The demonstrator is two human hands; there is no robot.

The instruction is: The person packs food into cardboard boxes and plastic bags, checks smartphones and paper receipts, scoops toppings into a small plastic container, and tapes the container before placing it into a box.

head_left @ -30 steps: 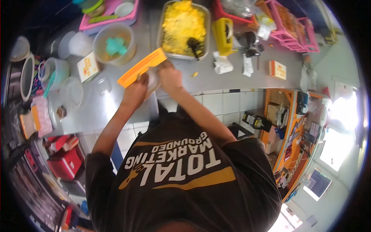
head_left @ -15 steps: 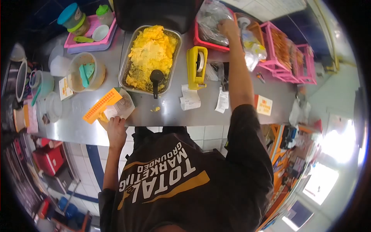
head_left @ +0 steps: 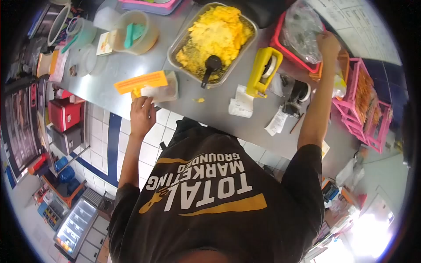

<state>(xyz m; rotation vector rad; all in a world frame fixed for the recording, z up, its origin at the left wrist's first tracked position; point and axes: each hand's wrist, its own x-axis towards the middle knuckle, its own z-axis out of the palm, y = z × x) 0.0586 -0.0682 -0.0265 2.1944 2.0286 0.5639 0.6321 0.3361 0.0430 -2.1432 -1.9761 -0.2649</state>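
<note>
My left hand [head_left: 142,115] is at the table's front edge, fingers closed on the near side of a clear plastic box [head_left: 166,91] with an orange printed card [head_left: 141,82] standing up from it. Something yellow shows under the card by my fingertips. Reaching far right, my right hand [head_left: 328,46] has its fingers curled at the edge of a clear plastic bag [head_left: 302,33] in a red basket [head_left: 277,41]; the fingertips are partly hidden. Between my hands stands a metal tray [head_left: 174,51] of yellow shredded food [head_left: 215,33], with a black scoop [head_left: 212,65] in it.
A yellow tape dispenser [head_left: 259,72], paper slips [head_left: 241,103] and a black object with a white roll [head_left: 299,94] lie right of the tray. Pink baskets [head_left: 351,109] stand at the far right. A plastic tub [head_left: 142,41] holds a turquoise utensil at left.
The view has swung, so the table appears tilted. My right hand has moved from over the bags to the basket's right side. My left hand stays at the box.
</note>
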